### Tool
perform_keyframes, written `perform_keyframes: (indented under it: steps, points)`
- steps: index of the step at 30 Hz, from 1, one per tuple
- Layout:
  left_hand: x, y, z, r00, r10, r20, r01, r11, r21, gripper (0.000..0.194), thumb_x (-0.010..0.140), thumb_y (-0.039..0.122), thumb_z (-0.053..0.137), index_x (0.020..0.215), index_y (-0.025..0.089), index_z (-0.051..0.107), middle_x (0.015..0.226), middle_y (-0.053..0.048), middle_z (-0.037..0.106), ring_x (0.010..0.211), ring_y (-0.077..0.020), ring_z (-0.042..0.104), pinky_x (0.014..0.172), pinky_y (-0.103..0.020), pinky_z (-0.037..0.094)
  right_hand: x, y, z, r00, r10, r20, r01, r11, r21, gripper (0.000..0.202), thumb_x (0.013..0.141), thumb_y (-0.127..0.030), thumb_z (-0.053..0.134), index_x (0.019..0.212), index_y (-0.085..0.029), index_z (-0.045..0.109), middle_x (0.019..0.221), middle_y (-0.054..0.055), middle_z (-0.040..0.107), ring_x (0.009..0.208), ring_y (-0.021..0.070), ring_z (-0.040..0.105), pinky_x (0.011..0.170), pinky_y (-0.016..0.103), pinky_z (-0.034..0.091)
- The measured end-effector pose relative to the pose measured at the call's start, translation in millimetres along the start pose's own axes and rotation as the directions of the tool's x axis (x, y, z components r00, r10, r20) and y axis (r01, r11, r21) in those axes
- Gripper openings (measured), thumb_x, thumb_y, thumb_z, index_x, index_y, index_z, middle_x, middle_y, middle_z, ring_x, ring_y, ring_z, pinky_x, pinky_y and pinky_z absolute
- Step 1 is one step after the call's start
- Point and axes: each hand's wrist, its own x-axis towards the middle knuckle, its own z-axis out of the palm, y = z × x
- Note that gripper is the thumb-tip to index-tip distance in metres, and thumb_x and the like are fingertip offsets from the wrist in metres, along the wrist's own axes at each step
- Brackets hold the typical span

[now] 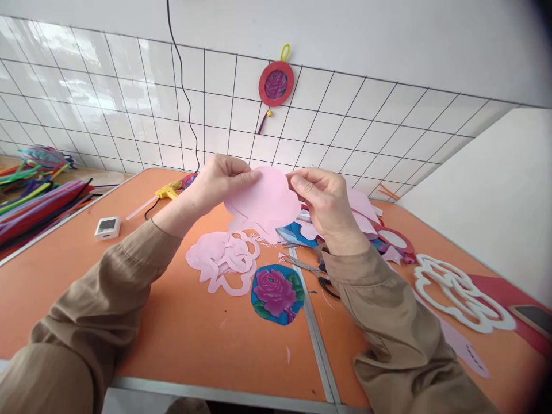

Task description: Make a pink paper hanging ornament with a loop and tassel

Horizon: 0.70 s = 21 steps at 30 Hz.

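A pink sheet with a rounded, cloud-like outline (269, 198), perhaps paper or felt, is held up above the table between both hands. My left hand (226, 181) pinches its upper left edge, thumb in front. At the right edge, my right hand (325, 201) has thumb and forefinger closed on it. Below lie pink cut-out pieces (224, 259) in a loose pile. Nearer me is a round blue cloth piece with a purple rose (278, 293). Scissors (304, 263) rest on the table, their black handles partly covered by my right sleeve.
The orange table (185, 351) has a metal seam. A yellow glue gun (168, 191) and small white device (107, 227) lie left, beyond them pipe cleaners (43, 213). White cut-out outlines (463, 293) and a phone-like object (532, 317) lie right. A red rose ornament (276, 84) hangs on the tiles.
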Motion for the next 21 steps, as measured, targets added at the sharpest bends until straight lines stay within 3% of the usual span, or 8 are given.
perform_keyframes:
  steps: [5,17,21]
  points:
    - [-3.0,0.9,10.2,0.994,-0.039,0.099,0.039,0.999,0.005,0.050,0.090,0.035,0.074,0.053,0.019,0.045,0.056,0.004,0.037,0.051,-0.0058,0.031,0.047,-0.026,0.019,-5.7,-12.3,1.2,0.999,0.002,0.050,0.001,0.999,-0.048,0.018,0.079,-0.036,0.081,0.070,-0.022,0.074,0.063,0.000,0.061,0.061,0.0126,0.052,0.055,0.029,0.041]
    - [-8.8,7.2,18.0,0.990,-0.068,0.125,0.074,0.996,-0.040,0.050,0.084,0.045,0.079,0.052,0.018,0.052,0.053,0.002,0.040,0.050,-0.0076,0.034,0.045,-0.026,0.022,-11.8,-26.0,2.4,0.999,0.029,0.038,-0.023,0.985,-0.169,0.022,0.081,-0.032,0.079,0.065,-0.024,0.066,0.061,0.002,0.057,0.059,0.0157,0.053,0.051,0.032,0.044]
    - [-9.6,7.3,22.3,0.984,-0.099,0.146,0.117,0.986,-0.116,0.041,0.075,0.048,0.087,0.060,0.017,0.065,0.056,-0.001,0.052,0.051,-0.0099,0.043,0.045,-0.026,0.029,-12.0,-25.3,2.7,0.999,0.027,0.034,-0.021,0.987,-0.161,0.024,0.081,-0.031,0.079,0.063,-0.024,0.065,0.061,0.001,0.056,0.059,0.0147,0.052,0.051,0.032,0.044]
